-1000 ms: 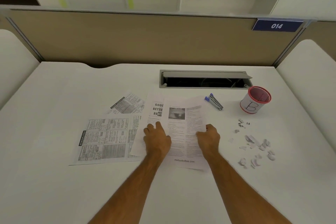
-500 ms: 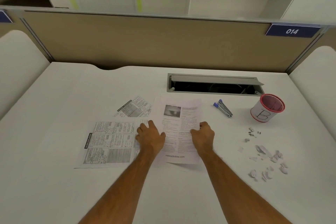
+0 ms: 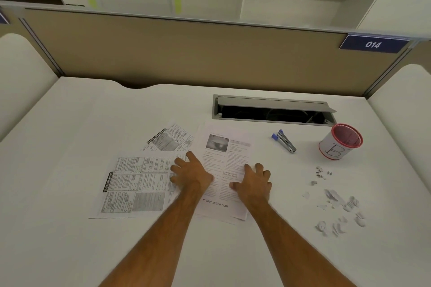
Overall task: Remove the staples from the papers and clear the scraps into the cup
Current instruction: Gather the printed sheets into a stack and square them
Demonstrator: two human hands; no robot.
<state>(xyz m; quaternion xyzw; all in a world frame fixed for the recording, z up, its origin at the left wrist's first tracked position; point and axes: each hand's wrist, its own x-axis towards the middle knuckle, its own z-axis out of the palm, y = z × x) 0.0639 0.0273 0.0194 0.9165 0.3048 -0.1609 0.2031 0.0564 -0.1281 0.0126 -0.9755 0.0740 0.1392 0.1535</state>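
Observation:
A printed sheet with a photo (image 3: 222, 161) lies in the middle of the white desk. My left hand (image 3: 190, 173) rests flat on its left edge, fingers spread. My right hand (image 3: 254, 182) presses on its right side. Two more printed sheets lie to the left: a large one (image 3: 133, 187) and a smaller angled one (image 3: 169, 138). A blue-handled staple remover (image 3: 284, 141) lies right of the papers. A red-rimmed white cup marked B (image 3: 339, 142) stands at the far right. Torn paper scraps (image 3: 338, 209) and small staples (image 3: 321, 173) are scattered below the cup.
An open cable hatch (image 3: 272, 110) is set in the desk behind the papers. A beige partition (image 3: 186, 53) with a blue 014 label (image 3: 373, 44) closes off the back edge.
Both hands have slid the top sheet leftward over the sheet beneath it, which no longer shows. The hands sit slightly farther apart on the paper.

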